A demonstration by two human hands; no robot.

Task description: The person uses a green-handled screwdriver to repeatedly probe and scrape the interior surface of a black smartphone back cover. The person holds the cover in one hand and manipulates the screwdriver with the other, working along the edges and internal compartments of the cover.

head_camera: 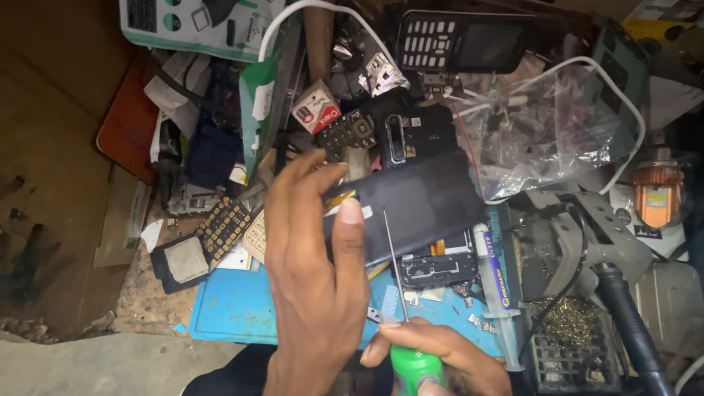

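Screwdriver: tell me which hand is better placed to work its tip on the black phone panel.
Probably the right hand: it already grips the green-handled screwdriver, shaft angled up onto the black phone panel. The left hand is occupied, pinching that panel's edge to steady it.

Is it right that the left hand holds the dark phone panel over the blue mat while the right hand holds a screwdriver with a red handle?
Not quite. In the head view the screwdriver in the right hand has a green handle, not red. The rest holds: the left hand grips the dark phone panel above the blue mat.
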